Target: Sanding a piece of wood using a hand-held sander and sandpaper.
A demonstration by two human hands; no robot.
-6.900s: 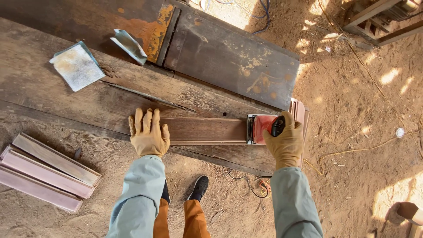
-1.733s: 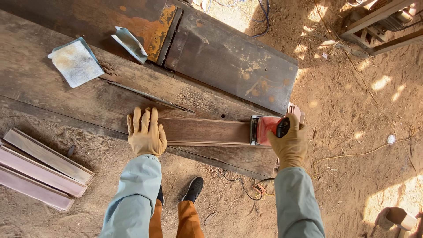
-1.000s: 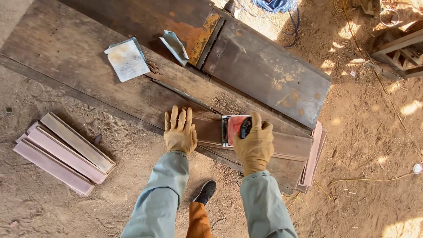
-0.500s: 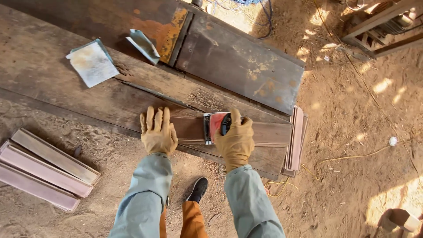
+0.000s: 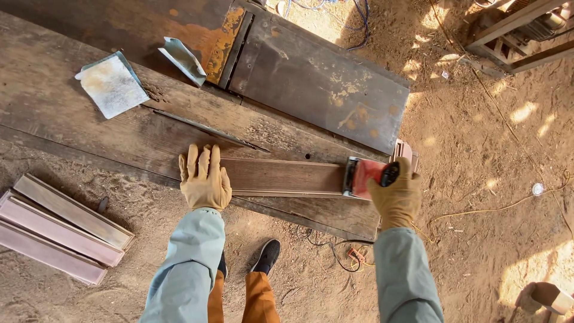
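I see my left hand (image 5: 204, 179), in a tan leather glove, lying flat with the fingers stretched out and close together, palm pressed down on the left end of the long brown wooden plank (image 5: 281, 177); it grips nothing, it only pins the wood. My right hand (image 5: 396, 195), gloved the same, is curled tight around the black knob of the red electric sander (image 5: 365, 177), which sits on the plank's right end, close to the right edge of the bench. Both forearms in grey-blue sleeves reach forward from the bottom of the view. The plank lies flat with its long axis running left to right, along the near edge of the weathered wooden bench (image 5: 72, 125). Toward the bench's far left lie a square sheet of worn sandpaper (image 5: 111, 85) and a folded blue-grey sheet (image 5: 179, 60), well apart from my hands. A rusty dark metal plate (image 5: 317, 84) covers the far right part. On the sandy dirt floor (image 5: 478, 227) to the left rests a stack of pale pinkish planks (image 5: 60, 227)
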